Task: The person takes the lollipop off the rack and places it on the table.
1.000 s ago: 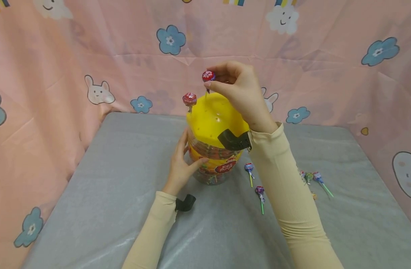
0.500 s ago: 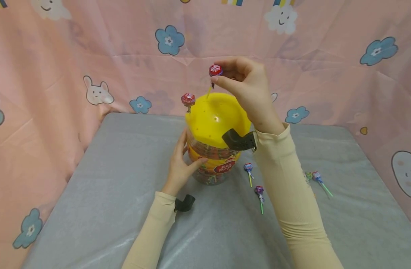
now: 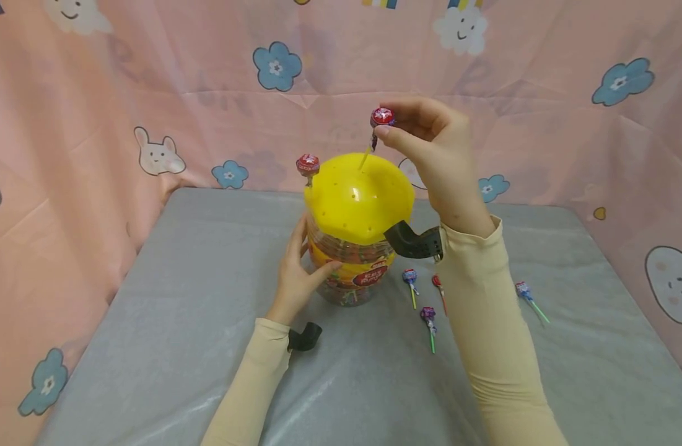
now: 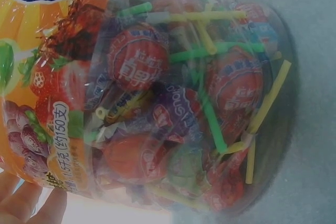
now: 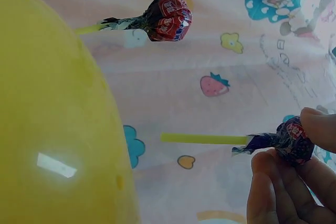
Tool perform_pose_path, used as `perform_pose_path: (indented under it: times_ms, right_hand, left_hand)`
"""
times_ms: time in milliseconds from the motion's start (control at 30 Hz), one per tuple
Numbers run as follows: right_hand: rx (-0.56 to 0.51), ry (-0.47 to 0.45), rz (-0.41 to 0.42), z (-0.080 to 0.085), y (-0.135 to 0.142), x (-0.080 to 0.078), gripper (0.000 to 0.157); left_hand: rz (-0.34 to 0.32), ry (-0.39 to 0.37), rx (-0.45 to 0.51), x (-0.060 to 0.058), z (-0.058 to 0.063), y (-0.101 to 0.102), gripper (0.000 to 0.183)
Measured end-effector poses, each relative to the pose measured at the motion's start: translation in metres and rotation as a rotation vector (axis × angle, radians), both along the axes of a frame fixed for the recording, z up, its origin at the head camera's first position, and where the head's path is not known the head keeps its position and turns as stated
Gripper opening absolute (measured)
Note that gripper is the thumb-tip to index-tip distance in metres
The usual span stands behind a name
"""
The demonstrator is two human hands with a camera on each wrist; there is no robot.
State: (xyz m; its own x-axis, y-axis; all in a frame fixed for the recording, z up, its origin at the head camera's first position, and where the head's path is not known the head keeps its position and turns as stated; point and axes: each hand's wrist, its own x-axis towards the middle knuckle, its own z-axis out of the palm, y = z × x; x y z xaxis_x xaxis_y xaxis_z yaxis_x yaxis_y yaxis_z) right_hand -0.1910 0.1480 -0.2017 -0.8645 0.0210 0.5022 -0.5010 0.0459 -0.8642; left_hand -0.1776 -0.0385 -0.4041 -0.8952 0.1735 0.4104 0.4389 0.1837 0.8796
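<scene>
My right hand (image 3: 442, 158) pinches a lollipop (image 3: 382, 116) by its red and purple wrapped head, thumb against the fingers. Its yellow stick (image 5: 202, 139) slants down toward the domed yellow lid (image 3: 368, 201); in the right wrist view the stick's end shows apart from the dome. That lid, dotted with small holes, tops a clear jar (image 3: 349, 297) packed with lollipops (image 4: 137, 59). From the jar's left side my left hand (image 3: 296, 282) holds it, thumb across the label and fingers partly hidden behind. A red-wrapped lollipop (image 3: 308, 164) stands in the lid's left edge.
On the grey tabletop (image 3: 207, 266) right of the jar lie a blue lollipop (image 3: 410, 276), a purple one (image 3: 428, 316) and a red one (image 3: 437, 282) partly behind the right sleeve. Farther right is another blue lollipop (image 3: 523, 288). A pink printed curtain (image 3: 207, 111) hangs behind.
My right hand has moved right with the lollipop, whose stick now slants more and sits over the middle back of the lid. The left hand keeps its hold on the jar.
</scene>
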Motion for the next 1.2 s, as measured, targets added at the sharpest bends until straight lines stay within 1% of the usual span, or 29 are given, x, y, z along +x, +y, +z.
perform_pose_path:
  times_ms: [167, 400, 600, 667, 767, 867, 933, 1067, 1200]
  right_hand:
    - [-0.064, 0.031, -0.018, -0.005, 0.014, 0.009, 0.018]
    - [-0.208, 0.021, 0.01, -0.012, 0.037, 0.025, 0.021]
    - [-0.248, 0.05, -0.037, -0.021, 0.061, 0.038, 0.023]
    - [-0.26, 0.069, -0.056, -0.025, 0.07, 0.043, 0.023]
    - [-0.29, 0.071, -0.08, -0.034, 0.086, 0.054, 0.023]
    - [-0.292, 0.062, -0.117, -0.046, 0.102, 0.066, 0.023]
    - [-0.308, 0.035, -0.136, -0.053, 0.113, 0.074, 0.023]
    - [-0.277, -0.009, -0.21, -0.069, 0.132, 0.088, 0.024]
    - [-0.225, -0.073, -0.27, -0.086, 0.151, 0.103, 0.025]
  left_hand:
    - [0.002, 0.001, -0.008, 0.0, 0.0, 0.001, 0.105]
    - [-0.004, -0.006, 0.006, 0.0, -0.001, 0.002, 0.104]
    - [-0.005, -0.009, 0.01, 0.0, 0.0, 0.002, 0.104]
    - [-0.006, -0.01, 0.013, 0.0, 0.0, 0.002, 0.104]
    - [-0.007, -0.01, 0.008, 0.0, 0.0, 0.002, 0.104]
    - [-0.007, -0.01, 0.005, 0.0, 0.0, 0.003, 0.105]
    - [-0.005, -0.013, 0.006, 0.0, -0.001, 0.003, 0.105]
    - [0.008, -0.018, 0.008, 0.001, 0.0, 0.002, 0.106]
    - [0.014, -0.019, 0.01, 0.001, 0.0, 0.002, 0.106]
